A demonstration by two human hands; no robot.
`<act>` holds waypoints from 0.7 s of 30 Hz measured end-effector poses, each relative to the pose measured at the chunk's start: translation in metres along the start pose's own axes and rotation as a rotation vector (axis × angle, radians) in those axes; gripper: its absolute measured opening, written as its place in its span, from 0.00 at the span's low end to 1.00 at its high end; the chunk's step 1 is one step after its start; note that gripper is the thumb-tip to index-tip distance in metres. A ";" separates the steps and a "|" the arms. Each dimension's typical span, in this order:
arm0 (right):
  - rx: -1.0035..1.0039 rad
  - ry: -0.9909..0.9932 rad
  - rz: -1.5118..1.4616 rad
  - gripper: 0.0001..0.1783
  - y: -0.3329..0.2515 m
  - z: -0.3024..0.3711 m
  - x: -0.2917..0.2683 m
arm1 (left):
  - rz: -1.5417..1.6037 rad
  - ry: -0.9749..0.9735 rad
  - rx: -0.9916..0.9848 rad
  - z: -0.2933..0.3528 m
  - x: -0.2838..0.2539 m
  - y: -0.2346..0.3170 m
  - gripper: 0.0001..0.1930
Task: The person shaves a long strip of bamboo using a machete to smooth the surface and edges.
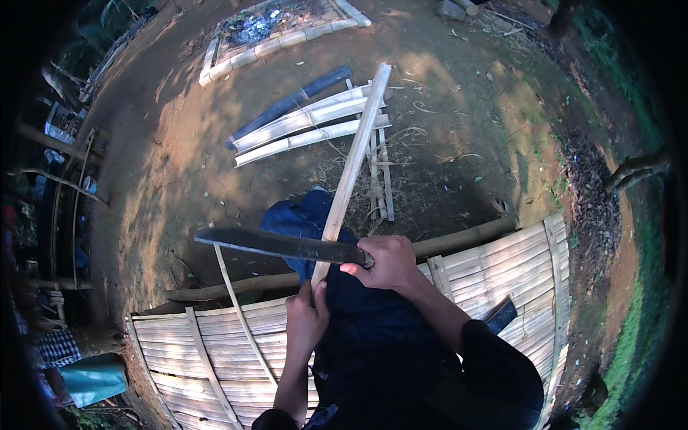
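Your right hand [388,263] is closed firmly around the handle of a long machete [276,244], with the thumb lying along the near side of the grip. Your left hand [307,315] is nearly closed too, thumb and fingers pinching the near end of a pale bamboo strip [358,154]. The strip slants up and away from you, leaning to the right, its far end well beyond the far edge of the slatted bamboo counter [494,272] where you sit. The machete's blade points to your left and crosses over the strip just beyond your left fingers; you cannot tell from here whether its edge is biting into the bamboo. Below the blade are your dark blue trousers [294,221]. A thick bamboo pole [466,237] runs along the counter's far edge. Toward the left side, a thin stick [244,315] lies slantwise across the slats and sticks out past that edge, its far tip close to the blade in view. Near the counter's right edge, beside your right arm, is a short dark piece [502,315]. On the ground past the far edge, pale split bamboo lengths [313,139] lie next to a dark pole [290,106], with narrow strips [387,175] and curled shavings [412,134] to their right. Farther off, a bamboo border [269,49] frames a patch of greyish debris.
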State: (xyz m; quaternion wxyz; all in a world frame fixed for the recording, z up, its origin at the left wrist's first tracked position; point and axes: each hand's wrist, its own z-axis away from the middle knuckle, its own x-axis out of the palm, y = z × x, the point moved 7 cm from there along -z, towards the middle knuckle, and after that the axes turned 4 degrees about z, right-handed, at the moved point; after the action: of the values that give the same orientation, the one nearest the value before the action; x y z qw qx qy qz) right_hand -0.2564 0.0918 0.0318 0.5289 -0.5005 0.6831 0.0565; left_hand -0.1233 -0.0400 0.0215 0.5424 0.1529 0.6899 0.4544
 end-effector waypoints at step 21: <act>0.020 0.011 0.036 0.30 0.050 0.016 -0.001 | 0.000 -0.126 -0.103 0.019 0.013 -0.012 0.13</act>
State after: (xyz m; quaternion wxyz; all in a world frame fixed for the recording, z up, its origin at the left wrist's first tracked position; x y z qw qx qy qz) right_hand -0.2833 0.1271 0.0029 0.5290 -0.4831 0.6954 0.0565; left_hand -0.1076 -0.0287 0.0038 0.5920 0.1533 0.6299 0.4788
